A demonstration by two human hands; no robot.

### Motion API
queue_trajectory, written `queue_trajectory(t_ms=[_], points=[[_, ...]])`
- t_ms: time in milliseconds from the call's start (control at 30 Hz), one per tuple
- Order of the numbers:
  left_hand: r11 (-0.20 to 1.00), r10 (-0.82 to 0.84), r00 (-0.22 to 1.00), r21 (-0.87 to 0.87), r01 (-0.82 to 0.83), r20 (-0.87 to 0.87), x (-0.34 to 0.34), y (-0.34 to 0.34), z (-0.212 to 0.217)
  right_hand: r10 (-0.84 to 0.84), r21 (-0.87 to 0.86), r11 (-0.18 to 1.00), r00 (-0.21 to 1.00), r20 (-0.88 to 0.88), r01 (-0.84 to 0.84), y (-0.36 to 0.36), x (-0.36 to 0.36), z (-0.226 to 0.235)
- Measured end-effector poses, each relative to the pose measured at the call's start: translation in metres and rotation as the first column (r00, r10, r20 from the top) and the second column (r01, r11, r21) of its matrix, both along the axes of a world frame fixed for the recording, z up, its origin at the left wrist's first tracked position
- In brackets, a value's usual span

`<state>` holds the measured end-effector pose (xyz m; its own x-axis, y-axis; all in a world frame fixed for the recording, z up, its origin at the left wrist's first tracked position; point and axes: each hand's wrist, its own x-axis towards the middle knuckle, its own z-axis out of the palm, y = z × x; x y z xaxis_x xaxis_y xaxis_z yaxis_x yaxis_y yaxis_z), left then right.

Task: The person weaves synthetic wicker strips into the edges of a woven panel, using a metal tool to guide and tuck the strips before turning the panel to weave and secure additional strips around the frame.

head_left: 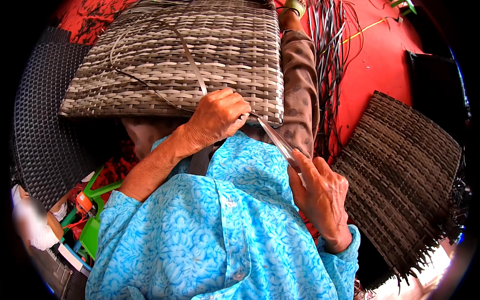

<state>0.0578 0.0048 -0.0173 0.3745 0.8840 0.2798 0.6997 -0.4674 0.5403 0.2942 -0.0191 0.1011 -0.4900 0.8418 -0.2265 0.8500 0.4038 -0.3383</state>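
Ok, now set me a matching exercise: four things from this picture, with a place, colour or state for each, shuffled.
1. Left hand
2. Right hand
3. Shirt
4. Loose strips

A. Light blue, patterned
B. Lying on the red floor beside a trouser leg
C. Curled up at the near edge of the pale woven panel
D. Holding a shiny tapered tool

Pairs: 1-C, 2-D, 3-A, 4-B
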Motion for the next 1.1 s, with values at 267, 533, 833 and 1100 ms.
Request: queue_trajectory(t_ms=[267,533,833,1100], points=[[1.0,0.004,1.0,0.013,-0.004,-0.003,0.001,0.002,0.0,0.247,0.067,0.962,0.95,0.189,-0.263,0.008,-0.019,0.015],[1.0,0.007,1.0,0.002,-0.007,0.003,0.003,0.003,0.002,0.278,0.087,0.943,0.905,0.323,-0.32,0.001,-0.027,0.02],[1.0,0.015,1.0,0.011,-0.015,0.019,0.002,0.004,0.0,0.316,0.037,0.942,0.92,0.231,-0.332,0.011,-0.025,0.011],[1.0,0.017,1.0,-0.012,-0.017,0.025,0.003,0.006,0.004,0.152,-0.1,0.977,0.947,-0.282,-0.187,0.054,0.044,-0.041]])
